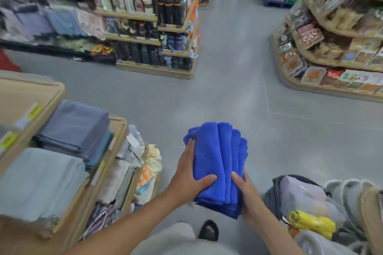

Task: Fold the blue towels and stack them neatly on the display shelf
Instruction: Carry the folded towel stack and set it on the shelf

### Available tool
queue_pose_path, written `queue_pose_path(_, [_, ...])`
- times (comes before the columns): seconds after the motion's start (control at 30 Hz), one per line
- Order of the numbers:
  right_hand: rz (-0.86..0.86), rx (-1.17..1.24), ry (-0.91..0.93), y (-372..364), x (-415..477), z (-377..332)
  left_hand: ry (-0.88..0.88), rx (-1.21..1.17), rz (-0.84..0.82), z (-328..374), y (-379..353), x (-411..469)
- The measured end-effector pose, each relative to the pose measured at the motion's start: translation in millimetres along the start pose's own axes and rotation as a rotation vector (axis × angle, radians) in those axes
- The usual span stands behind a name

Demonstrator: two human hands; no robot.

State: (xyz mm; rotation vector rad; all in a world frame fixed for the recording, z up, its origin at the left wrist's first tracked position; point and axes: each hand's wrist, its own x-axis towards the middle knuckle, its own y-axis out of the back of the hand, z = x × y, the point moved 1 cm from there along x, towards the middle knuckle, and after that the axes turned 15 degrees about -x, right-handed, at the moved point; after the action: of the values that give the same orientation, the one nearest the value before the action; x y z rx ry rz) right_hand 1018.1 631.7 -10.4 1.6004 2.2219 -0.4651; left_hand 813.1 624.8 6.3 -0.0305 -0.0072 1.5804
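Note:
A stack of folded bright blue towels (217, 163) hangs in the air in front of me, above the grey floor. My left hand (191, 174) grips its left side, thumb lying across the top. My right hand (247, 196) grips the near right edge, thumb on top and fingers underneath. The tiered wooden display shelf (116, 145) stands to my left, apart from the towels, and holds folded grey-blue towels (76, 128) and a pale grey-green towel (39, 180).
Lower tiers of the shelf hold striped and patterned cloths (132, 149). At lower right are grey fluffy items (350, 198), a plastic-wrapped pack (300, 194) and yellow goods (310, 223). More shop shelves (157, 33) stand across the grey floor aisle (228, 93). My slippered foot (208, 231) shows below.

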Motion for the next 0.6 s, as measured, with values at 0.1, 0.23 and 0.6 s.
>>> queue_pose_path(0.1, [-0.122, -0.055, 0.018, 2, 58, -38, -0.014, -0.003, 0.112, 7, 15, 42])
queue_pose_path(0.23, [-0.263, -0.152, 0.015, -4, 142, -83, -0.024, -0.024, 0.263, 6, 40, 102])
queue_pose_path(0.6, [-0.401, -0.267, 0.019, -53, 376, -209, -0.091, -0.047, 0.45, 5, 153, 310])
